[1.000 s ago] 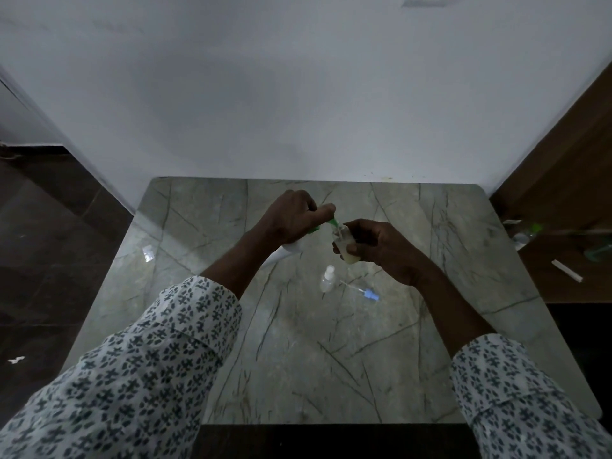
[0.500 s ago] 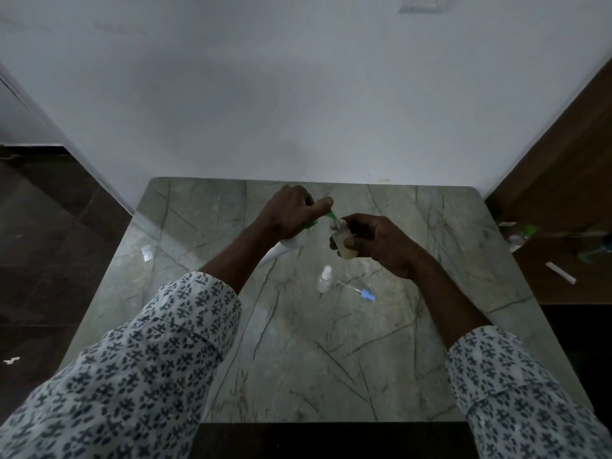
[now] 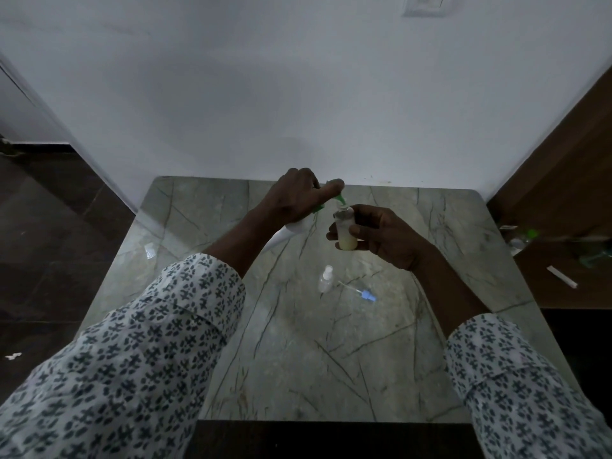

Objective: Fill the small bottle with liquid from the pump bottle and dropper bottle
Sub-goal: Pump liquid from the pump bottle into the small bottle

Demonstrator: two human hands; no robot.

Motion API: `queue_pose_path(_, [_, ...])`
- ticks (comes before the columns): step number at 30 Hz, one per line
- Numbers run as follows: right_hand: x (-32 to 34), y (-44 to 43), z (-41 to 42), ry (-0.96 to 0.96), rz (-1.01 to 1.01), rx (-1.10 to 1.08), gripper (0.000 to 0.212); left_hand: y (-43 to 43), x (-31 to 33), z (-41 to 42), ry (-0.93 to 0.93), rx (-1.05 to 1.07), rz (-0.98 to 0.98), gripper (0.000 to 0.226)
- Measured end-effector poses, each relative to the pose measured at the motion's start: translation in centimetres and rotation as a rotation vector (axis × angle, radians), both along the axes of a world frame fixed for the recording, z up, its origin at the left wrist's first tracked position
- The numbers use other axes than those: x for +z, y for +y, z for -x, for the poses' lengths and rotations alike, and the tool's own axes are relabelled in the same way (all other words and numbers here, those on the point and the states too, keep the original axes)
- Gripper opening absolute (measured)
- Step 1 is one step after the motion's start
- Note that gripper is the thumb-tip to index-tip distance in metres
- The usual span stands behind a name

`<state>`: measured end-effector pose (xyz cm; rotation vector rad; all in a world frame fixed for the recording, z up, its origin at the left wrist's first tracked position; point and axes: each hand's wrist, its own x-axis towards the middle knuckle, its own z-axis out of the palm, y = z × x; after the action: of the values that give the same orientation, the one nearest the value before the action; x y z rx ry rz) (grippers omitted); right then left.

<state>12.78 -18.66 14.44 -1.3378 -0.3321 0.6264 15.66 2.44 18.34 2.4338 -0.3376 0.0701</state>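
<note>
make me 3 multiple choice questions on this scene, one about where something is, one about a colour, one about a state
1. Where is the dropper bottle?
A. standing on the table, nearer the person than both hands
B. in the right hand
C. on the floor

2. What colour is the pump bottle's nozzle?
A. red
B. green
C. black

3. How full is the small bottle?
A. empty
B. full to the brim
C. partly filled with pale liquid

Answers:
1. A, it stands alone on the marble table beside a loose blue-tipped dropper.
2. B, the spout under the left hand shows green.
3. C, in the right hand its lower part looks creamy, its upper part clear.
</note>
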Motion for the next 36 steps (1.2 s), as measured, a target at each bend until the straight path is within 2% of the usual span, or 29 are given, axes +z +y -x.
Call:
queue_pose_path(5, [0.2,-0.1,-0.2,0.027,-0.02,0.055,0.043,-0.3,0.1,-0.2,0.016,0.023,-0.028,0.086])
queue_pose_path(8, [-0.1,-0.1,-0.1,0.025,-0.024,0.062,0.042,-0.4,0.2,0.0,-0.007,0.038,-0.056,0.07])
queue_pose_path(15, [-0.1,-0.4,0.0,-0.007,-0.03,0.049,0.04,-0.4,0.0,-0.1,-0.021,0.021,-0.067,0.092])
queue_pose_path(25, [0.3,0.0,0.2,0.001,-0.029,0.064,0.04,-0.4,0.3,0.7,-0.023,0.019,-0.018,0.082])
queue_pose_path(32, [0.2,0.1,0.5,0.019,-0.043,0.062,0.046,-0.2,0.0,1.1,-0.01,-0.001,0.004,0.087])
queue_pose_path(36, [0.1,0.0,0.4,0.006,-0.039,0.059,0.041,-0.1,0.1,1.2,-0.017,0.01,0.0,0.089])
